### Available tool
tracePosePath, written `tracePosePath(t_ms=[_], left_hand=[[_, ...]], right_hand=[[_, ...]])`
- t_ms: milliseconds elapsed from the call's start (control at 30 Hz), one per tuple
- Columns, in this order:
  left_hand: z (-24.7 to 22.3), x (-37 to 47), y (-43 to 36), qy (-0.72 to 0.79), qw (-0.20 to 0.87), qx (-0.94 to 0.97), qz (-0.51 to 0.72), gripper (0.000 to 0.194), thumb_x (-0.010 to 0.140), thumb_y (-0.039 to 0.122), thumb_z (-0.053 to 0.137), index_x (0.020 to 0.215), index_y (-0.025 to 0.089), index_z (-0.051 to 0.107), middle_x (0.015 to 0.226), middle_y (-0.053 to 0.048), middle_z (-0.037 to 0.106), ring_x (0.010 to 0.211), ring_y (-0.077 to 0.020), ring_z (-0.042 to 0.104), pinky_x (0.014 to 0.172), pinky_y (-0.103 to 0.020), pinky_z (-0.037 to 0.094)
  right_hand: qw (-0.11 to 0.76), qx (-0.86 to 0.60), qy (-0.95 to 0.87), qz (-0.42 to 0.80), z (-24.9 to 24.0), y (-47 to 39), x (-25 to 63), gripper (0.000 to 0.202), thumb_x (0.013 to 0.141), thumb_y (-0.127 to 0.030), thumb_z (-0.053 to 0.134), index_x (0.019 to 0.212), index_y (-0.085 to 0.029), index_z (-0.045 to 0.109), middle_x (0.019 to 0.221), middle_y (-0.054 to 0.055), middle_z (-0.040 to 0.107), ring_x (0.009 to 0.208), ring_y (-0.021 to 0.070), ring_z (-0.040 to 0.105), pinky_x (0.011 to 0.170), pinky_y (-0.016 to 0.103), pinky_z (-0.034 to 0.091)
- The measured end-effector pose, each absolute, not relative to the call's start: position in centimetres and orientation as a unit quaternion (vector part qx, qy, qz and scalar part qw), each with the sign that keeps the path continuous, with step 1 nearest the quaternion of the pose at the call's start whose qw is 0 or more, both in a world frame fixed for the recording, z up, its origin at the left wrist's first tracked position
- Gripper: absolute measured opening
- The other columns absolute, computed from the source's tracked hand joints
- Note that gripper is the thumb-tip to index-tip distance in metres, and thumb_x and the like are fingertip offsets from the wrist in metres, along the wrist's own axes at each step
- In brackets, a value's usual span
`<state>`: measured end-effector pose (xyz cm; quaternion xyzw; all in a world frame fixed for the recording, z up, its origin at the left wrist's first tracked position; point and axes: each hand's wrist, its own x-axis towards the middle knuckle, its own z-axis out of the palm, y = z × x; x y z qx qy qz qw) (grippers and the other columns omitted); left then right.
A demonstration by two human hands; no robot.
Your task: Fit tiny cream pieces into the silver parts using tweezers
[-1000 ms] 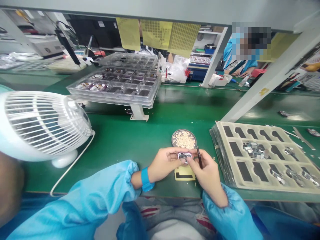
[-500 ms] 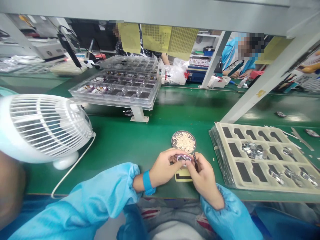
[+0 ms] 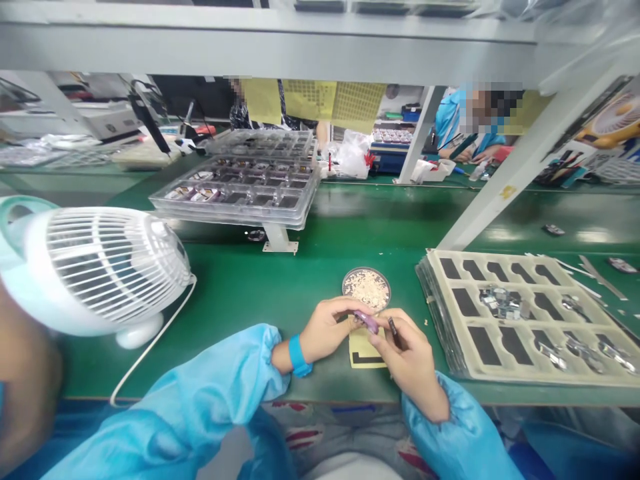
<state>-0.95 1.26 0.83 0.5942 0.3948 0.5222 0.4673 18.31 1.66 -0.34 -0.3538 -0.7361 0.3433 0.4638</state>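
Between my two hands is a small purple-cased part (image 3: 367, 321), tilted so that its purple side shows; its exact kind is not clear. My left hand (image 3: 327, 333) is closed on its left end with the fingertips. The thumb and fingers of my right hand (image 3: 407, 347) pinch its right end. A dark, thin pen-like tool (image 3: 395, 331) is also tucked in my right hand, its tip hidden. Beneath the hands lies a yellow card (image 3: 367, 357) with a black L-shaped mark. Just beyond them stands a round dish (image 3: 367, 288) full of small pale pieces.
A cream compartment tray (image 3: 505, 340) with metal parts sits on the right. At left stands a white fan (image 3: 115, 267), its cord running along the bench. Clear plastic trays (image 3: 235, 190) rest on a raised stand behind. A co-worker in blue (image 3: 470, 127) sits across the bench.
The purple-cased part has been turned in my hands: its open inner face showed before, and now its purple side does. The whole view has shifted slightly.
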Motion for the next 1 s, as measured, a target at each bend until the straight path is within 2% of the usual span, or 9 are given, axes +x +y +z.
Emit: tracePosePath(t_ms=[133,233,333,433,533,633,767,867,1000], left_hand=[[0.7,-1.2,1.4,0.383,0.476,0.606,0.510,0.015,0.089,0.022,0.068,0.098,0.015,0.077,0.102,-0.011,0.075,0.099,-0.0227,0.070,0.093,-0.035,0.053],[0.4,-1.3,1.4,0.407,0.463,0.613,0.494,0.022,0.089,0.022,0.067,0.109,0.016,0.074,0.106,-0.010,0.075,0.100,-0.0217,0.069,0.093,-0.034,0.052],[0.3,-2.2,2.1,0.479,0.355,0.647,0.476,0.030,0.088,0.023,0.067,0.117,0.019,0.070,0.104,-0.007,0.073,0.088,-0.0185,0.066,0.084,-0.031,0.053],[0.3,-3.9,4.4,0.551,0.216,0.665,0.456,0.025,0.087,0.020,0.063,0.111,0.021,0.072,0.105,-0.006,0.072,0.086,-0.0175,0.063,0.081,-0.030,0.051],[0.4,-6.0,8.8,0.608,0.168,0.648,0.427,0.025,0.089,0.020,0.060,0.111,0.021,0.071,0.106,-0.006,0.072,0.090,-0.0180,0.064,0.082,-0.030,0.051],[0.2,-7.3,13.7,0.651,0.139,0.626,0.406,0.031,0.089,0.022,0.060,0.119,0.016,0.068,0.107,-0.010,0.071,0.098,-0.0222,0.065,0.091,-0.035,0.050],[-0.7,-7.0,17.0,0.707,0.077,0.592,0.379,0.058,0.084,0.026,0.067,0.139,0.011,0.054,0.138,-0.021,0.055,0.131,-0.0350,0.048,0.108,-0.050,0.039],[-1.4,-6.8,16.5,0.714,0.053,0.600,0.357,0.060,0.082,0.026,0.070,0.139,0.018,0.053,0.144,-0.014,0.052,0.138,-0.0312,0.043,0.112,-0.046,0.036],[-0.5,-6.8,14.5,0.705,0.034,0.619,0.345,0.052,0.082,0.021,0.068,0.133,0.019,0.057,0.139,-0.012,0.057,0.134,-0.0288,0.048,0.114,-0.041,0.038]], right_hand=[[0.471,-0.343,-0.727,0.364,-0.4,1.5,18.3,0.015,0.089,-0.028,0.071,0.102,-0.021,0.072,0.098,0.007,0.063,0.082,0.0192,0.062,0.068,0.030,0.051],[0.467,-0.360,-0.717,0.372,-0.5,1.6,18.4,0.018,0.089,-0.030,0.070,0.105,-0.021,0.071,0.102,0.009,0.063,0.082,0.0198,0.063,0.065,0.029,0.053],[0.482,-0.386,-0.701,0.357,-0.5,1.7,19.6,0.019,0.092,-0.032,0.066,0.107,-0.021,0.070,0.106,0.011,0.062,0.084,0.0209,0.063,0.065,0.030,0.053],[0.499,-0.372,-0.697,0.357,-0.8,1.8,21.9,0.016,0.095,-0.032,0.060,0.098,-0.020,0.070,0.102,0.011,0.063,0.091,0.0239,0.063,0.074,0.034,0.053],[0.512,-0.377,-0.668,0.387,-1.1,1.8,23.6,0.020,0.097,-0.033,0.056,0.087,-0.020,0.068,0.092,0.008,0.063,0.081,0.0227,0.064,0.068,0.032,0.053],[0.513,-0.379,-0.663,0.391,-1.1,1.8,23.6,0.023,0.095,-0.036,0.058,0.081,-0.020,0.066,0.082,0.006,0.063,0.070,0.0207,0.062,0.060,0.030,0.050],[0.466,-0.356,-0.708,0.394,-0.7,2.1,22.4,0.023,0.095,-0.036,0.061,0.079,-0.020,0.067,0.081,0.006,0.065,0.076,0.0219,0.064,0.066,0.029,0.052],[0.442,-0.349,-0.723,0.400,-0.5,2.6,21.8,0.025,0.096,-0.036,0.060,0.078,-0.019,0.065,0.080,0.006,0.065,0.076,0.0213,0.063,0.066,0.029,0.051],[0.440,-0.370,-0.727,0.376,-0.1,2.6,21.1,0.028,0.096,-0.033,0.058,0.072,-0.018,0.061,0.071,0.002,0.060,0.067,0.0165,0.058,0.062,0.026,0.047]])
